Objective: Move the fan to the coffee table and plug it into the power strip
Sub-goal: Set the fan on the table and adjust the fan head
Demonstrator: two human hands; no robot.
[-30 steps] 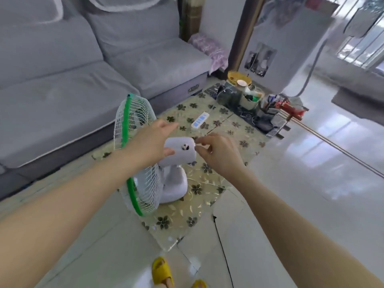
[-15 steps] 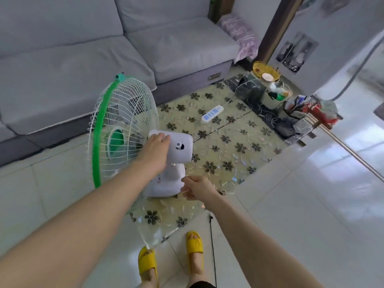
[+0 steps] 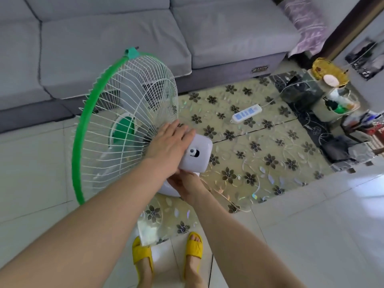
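A white fan (image 3: pixel 124 129) with a green rim and wire cage stands at the near left end of the low coffee table (image 3: pixel 259 163), which has a floral transparent cover. My left hand (image 3: pixel 168 146) grips the white motor housing behind the cage. My right hand (image 3: pixel 185 182) holds the fan's neck just above its round white base, under the housing. A white power strip (image 3: pixel 246 113) with blue sockets lies on the table further back, its thin cord running right. The fan's plug and cord are not visible.
A grey sofa (image 3: pixel 124 38) runs along the far side. The table's right end is crowded with a yellow basket (image 3: pixel 330 69), a dark box (image 3: pixel 301 88), a container (image 3: pixel 338 102) and clutter. My feet in yellow slippers (image 3: pixel 143 256) stand on white floor tiles.
The view has tilted down and closer. My right hand moved from beside the motor housing down to the fan's neck. My left hand stays on the housing.
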